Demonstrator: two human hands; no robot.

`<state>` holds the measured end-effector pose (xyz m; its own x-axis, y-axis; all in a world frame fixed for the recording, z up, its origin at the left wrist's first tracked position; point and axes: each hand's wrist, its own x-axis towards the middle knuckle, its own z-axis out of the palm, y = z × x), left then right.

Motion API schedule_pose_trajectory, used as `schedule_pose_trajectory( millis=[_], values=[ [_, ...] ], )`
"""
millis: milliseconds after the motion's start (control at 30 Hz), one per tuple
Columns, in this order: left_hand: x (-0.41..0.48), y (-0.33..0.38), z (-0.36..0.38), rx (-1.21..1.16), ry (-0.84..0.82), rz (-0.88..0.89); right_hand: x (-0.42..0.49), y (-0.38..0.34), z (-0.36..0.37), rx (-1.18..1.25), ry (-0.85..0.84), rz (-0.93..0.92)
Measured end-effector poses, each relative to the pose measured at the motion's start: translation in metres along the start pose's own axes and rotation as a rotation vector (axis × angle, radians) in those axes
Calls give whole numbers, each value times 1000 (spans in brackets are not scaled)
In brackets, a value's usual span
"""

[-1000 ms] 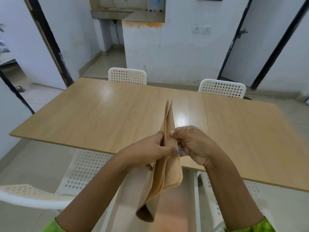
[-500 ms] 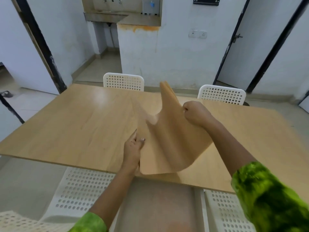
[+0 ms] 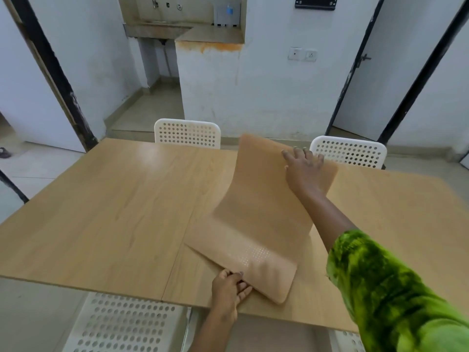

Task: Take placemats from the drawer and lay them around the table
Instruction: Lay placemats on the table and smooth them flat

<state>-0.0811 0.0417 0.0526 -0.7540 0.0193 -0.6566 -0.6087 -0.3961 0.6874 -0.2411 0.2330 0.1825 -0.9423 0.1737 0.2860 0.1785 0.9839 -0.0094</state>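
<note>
Tan placemats (image 3: 243,252) lie on the wooden table (image 3: 114,212) near its front edge, right of the middle. The top placemat (image 3: 264,189) curves up off the others toward the far side. My right hand (image 3: 303,168) grips its raised far end, fingers spread over the top. The straight fingers of my left hand (image 3: 231,288) rest against the near left edge of the placemats at the table's front edge.
Two white perforated chairs (image 3: 187,133) (image 3: 349,151) stand at the far side of the table. Two more white chairs (image 3: 121,323) sit below the near edge. Behind are white walls, dark door frames and a counter.
The placemats went from upright in both hands down onto the table. My right hand has carried the top placemat's end farther away and to the right; my left hand slid nearer along the front edge.
</note>
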Motion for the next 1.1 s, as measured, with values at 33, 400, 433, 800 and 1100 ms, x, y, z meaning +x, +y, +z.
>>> schedule_pose_trajectory(
  millis=[33, 400, 433, 800, 1100],
  values=[
    [2, 0, -1, -10, 6, -8, -4, -1, 5, 17, 3, 0],
    [8, 17, 6, 75, 154, -12, -107, -6, 64, 480, -529, 146],
    [8, 17, 6, 67, 162, -30, -118, -8, 69, 513, -580, 122],
    [-5, 17, 0, -137, 93, -53, -196, -33, 82, 400, -590, -157],
    [-5, 17, -2, -174, 59, -60, -198, -33, 77, 484, -619, -92]
  ],
)
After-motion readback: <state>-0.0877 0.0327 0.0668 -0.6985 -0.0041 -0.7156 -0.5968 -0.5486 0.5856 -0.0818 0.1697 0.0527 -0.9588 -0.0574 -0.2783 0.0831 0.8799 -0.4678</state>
